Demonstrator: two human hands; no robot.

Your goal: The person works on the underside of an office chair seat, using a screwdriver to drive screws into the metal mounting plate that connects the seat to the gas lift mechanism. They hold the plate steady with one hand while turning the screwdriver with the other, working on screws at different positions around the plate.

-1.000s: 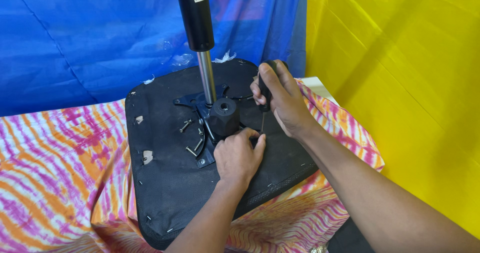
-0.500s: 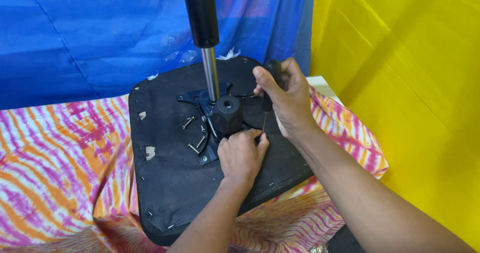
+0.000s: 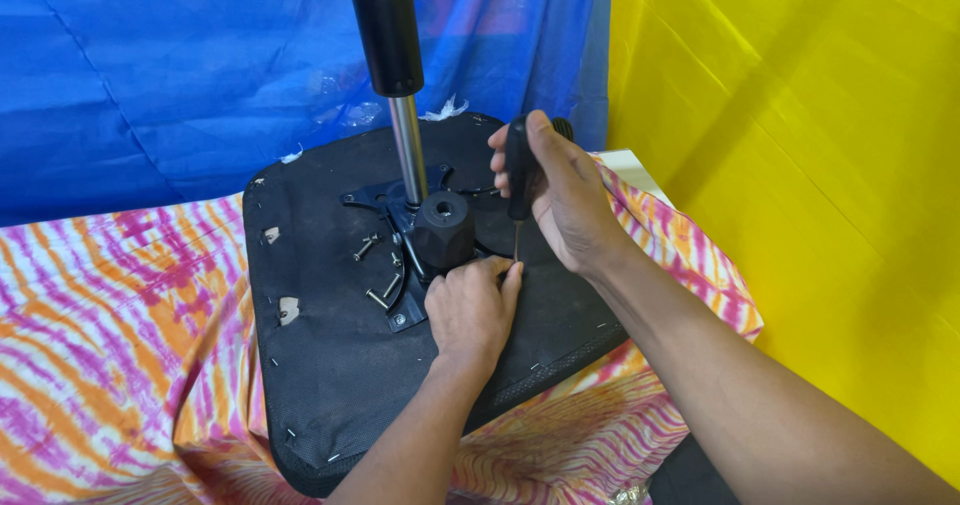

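An upturned black chair seat (image 3: 330,365) lies on a striped cloth, its black metal mechanism plate (image 3: 375,200) and knob (image 3: 443,230) facing up. A gas-lift cylinder (image 3: 392,55) stands upright from the plate. My right hand (image 3: 565,190) grips a black-handled screwdriver (image 3: 518,170), its thin shaft pointing down at the plate's right edge. My left hand (image 3: 470,305) rests fist-like on the seat right beside the screwdriver tip, fingers curled by the plate; what it pinches is hidden. Loose screws (image 3: 365,247) lie on the seat left of the knob.
A pink, orange and white striped cloth (image 3: 110,345) covers the work surface. A blue tarp (image 3: 170,75) hangs behind and a yellow sheet (image 3: 800,145) on the right. Small tears (image 3: 288,310) show in the seat's fabric at the left.
My right hand has lifted and turned upright with the screwdriver, bringing its tip down beside my left hand. The left hand has stayed at the plate's edge.
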